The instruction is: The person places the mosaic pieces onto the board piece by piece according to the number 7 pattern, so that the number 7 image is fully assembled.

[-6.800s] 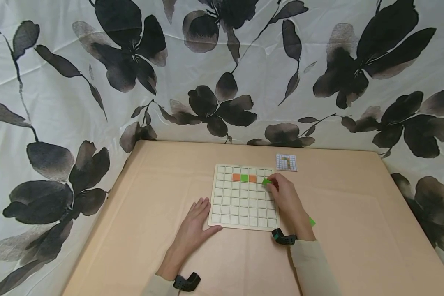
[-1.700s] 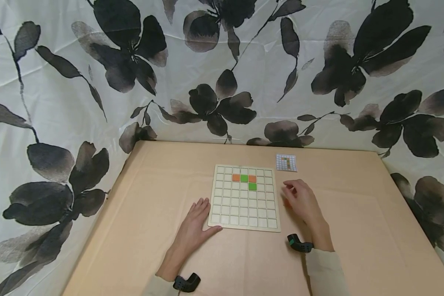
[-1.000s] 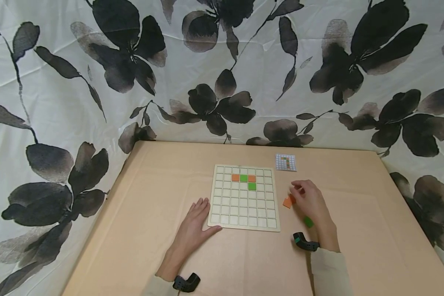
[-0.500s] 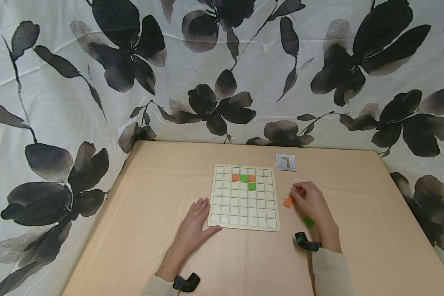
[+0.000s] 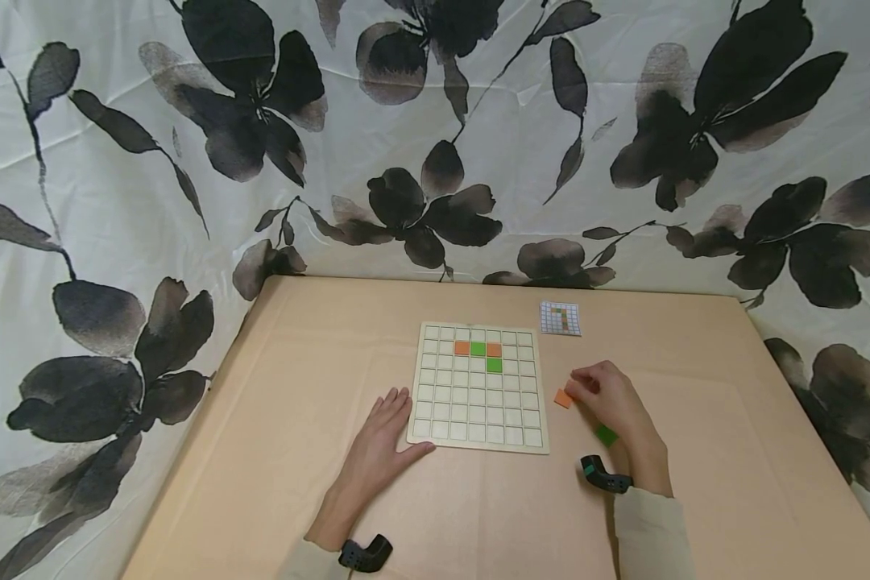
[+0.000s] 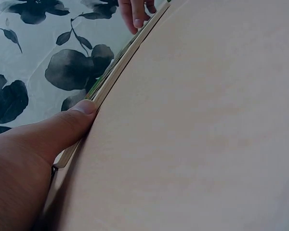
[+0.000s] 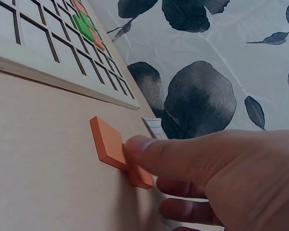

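A pale square grid board (image 5: 478, 443) lies on the table. Two orange tiles and a green tile sit in a row on it, with another green tile (image 5: 494, 366) below the right orange one. My left hand (image 5: 379, 443) rests flat along the board's left side; its thumb touches the near edge, also seen in the left wrist view. Right of the board, my right hand (image 5: 616, 403) pinches at an orange tile (image 7: 141, 178), mostly covered by the thumb in the right wrist view. A second orange tile (image 5: 563, 398) lies beside the fingertips.
A loose green tile (image 5: 606, 435) lies partly beneath my right wrist. Behind the board's right corner is a small printed grid card (image 5: 561, 318). A floral cloth (image 5: 377, 121) hangs behind the table (image 5: 319, 346).
A green tile, earlier in my right hand, now sits below the right orange tile on the board. My right hand moved right, to the loose orange tiles. The left hand stayed still.
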Available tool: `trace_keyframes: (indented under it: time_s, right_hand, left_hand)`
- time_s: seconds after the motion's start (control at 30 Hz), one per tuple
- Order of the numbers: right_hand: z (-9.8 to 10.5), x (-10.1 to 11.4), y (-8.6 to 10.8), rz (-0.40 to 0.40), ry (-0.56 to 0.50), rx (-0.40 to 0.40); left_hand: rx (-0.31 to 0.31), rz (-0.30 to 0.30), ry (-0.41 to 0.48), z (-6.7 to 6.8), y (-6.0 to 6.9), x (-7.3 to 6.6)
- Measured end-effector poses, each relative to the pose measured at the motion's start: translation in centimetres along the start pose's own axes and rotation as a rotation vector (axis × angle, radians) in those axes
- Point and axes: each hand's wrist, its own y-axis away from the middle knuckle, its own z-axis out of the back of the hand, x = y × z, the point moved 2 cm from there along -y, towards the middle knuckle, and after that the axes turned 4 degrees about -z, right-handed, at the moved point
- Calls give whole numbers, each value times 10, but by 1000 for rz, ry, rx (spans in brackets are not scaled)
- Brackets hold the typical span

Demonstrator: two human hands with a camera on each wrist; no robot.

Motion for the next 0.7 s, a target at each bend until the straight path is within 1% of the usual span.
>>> trace_keyframes:
  time_s: [0.2,0.5,0.7]
  right_hand:
    - [2,-1,0,10,-7,21]
    - [3,0,-2,-18,-54,27]
    - [4,0,-4,-33,-57,39]
  left_hand:
    - [7,5,-2,2,0,-2]
    - [9,4,-4,3,-1,-3]
    - [8,5,-5,4,-2,-4]
